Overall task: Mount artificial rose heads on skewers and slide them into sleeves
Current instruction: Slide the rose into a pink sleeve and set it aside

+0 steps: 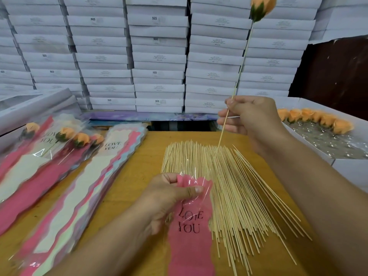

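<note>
Head view: right hand (pixel 253 116) pinches a skewer (pixel 242 70) low on its shaft, fingers curled round it, held up and tilted. An orange rose head (pixel 262 5) is already mounted on its top end, high above the hand; the lower tip points down toward the left hand. Left hand (pixel 169 198) grips the mouth of a pink sleeve (pixel 190 236) printed "LOVE YOU", thumb on the clear film at its top edge, which looks spread a little; how wide it gapes I cannot tell. Skewer tip is near the sleeve mouth but apparently not inside yet.

Judgement: mounting is done for this rose, and the slide-in step is starting.

Under and between the hands, a big fan of loose skewers (pixel 229 196) lies on the wooden table (pixel 127 192), so many stems are not yet used. Left of the left hand is a stack of empty sleeves (pixel 83 188), and further left a pile of finished sleeved roses (pixel 65 136), at least four heads showing. Right of the right hand, an open white box (pixel 318 148) holds a row of loose rose heads (pixel 316 118) with bare tray slots beside them. Behind everything is a wall of stacked white boxes (pixel 157 56).

Progress reads early to middle: few done, and lots of skewers and sleeves left.
</note>
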Motion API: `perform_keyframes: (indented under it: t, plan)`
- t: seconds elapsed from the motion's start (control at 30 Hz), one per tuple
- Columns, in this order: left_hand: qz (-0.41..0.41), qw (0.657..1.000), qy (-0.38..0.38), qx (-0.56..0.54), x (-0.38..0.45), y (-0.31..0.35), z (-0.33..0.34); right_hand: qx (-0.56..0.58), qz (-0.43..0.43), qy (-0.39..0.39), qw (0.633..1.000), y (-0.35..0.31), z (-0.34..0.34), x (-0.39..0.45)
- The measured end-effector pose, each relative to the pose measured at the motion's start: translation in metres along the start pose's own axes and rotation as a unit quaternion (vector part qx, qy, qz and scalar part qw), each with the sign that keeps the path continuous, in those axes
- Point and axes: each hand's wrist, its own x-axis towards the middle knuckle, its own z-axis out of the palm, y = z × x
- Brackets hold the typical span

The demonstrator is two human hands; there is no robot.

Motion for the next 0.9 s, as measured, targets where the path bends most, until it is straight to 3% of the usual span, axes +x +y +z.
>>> perform_keyframes:
  t: [0.33, 0.63, 0.9]
  plan:
    - [0.000, 1.000, -0.010, -0.007, 0.000, 0.001, -0.001, -0.010, 0.032, -0.046, 0.998, 0.020, 0.002, -0.015]
    - [-0.007, 1.000, -0.012, 0.009, -0.001, 0.000, -0.001, -0.003, -0.012, 0.014, 1.000, 0.017, 0.008, -0.007]
    - [0.007, 1.000, -0.004, -0.021, 0.000, 0.002, -0.002, -0.021, 0.035, -0.042, 0.998, 0.027, 0.009, -0.015]
